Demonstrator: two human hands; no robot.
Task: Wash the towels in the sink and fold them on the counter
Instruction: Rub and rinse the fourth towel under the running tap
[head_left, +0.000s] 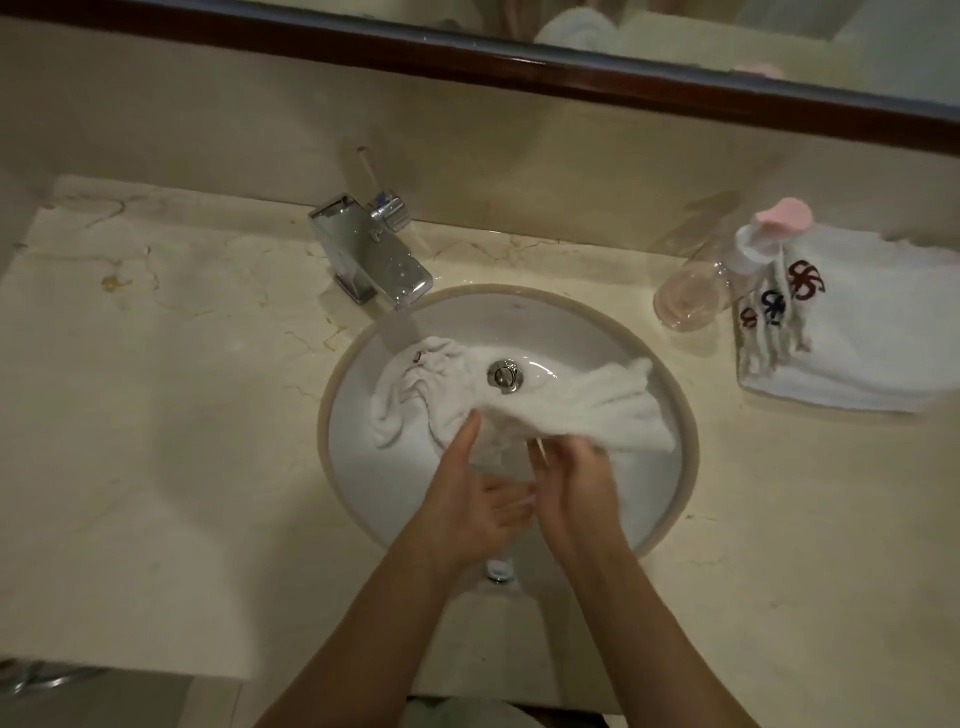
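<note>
Left hand: the left hand (475, 499) lies palm-up low in the basin, fingers spread and nearly straight, thumb raised against the underside of the cloth; it cradles rather than clasps.
Right hand: the right hand (574, 480) is turned knuckles-up beside it, fingers curled over the near edge of the towel and gripping that edge; the two hands touch at the fingertips.
Towel in the sink: a white towel (519, 402) sprawls wet and bunched across the sink (670, 467), one end heaped toward the tap side, the other trailing right; it partly rings the drain plug (504, 375).
Step in hand: washing, by all appearances; the cloth is being worked between the hands, and folding has not begun.
Next move: likely gather the loose ends into both hands, rub or wring over the basin, then lift it to the counter (182, 415); a firm two-handed hold is needed, since sodden cloth sags.
Faucet: the chrome faucet (371, 252) stands behind the basin; whether water runs cannot be told.
Far right: folded towels (857, 332) are stacked on the counter, a clear bottle (698, 293) lying against them.
</note>
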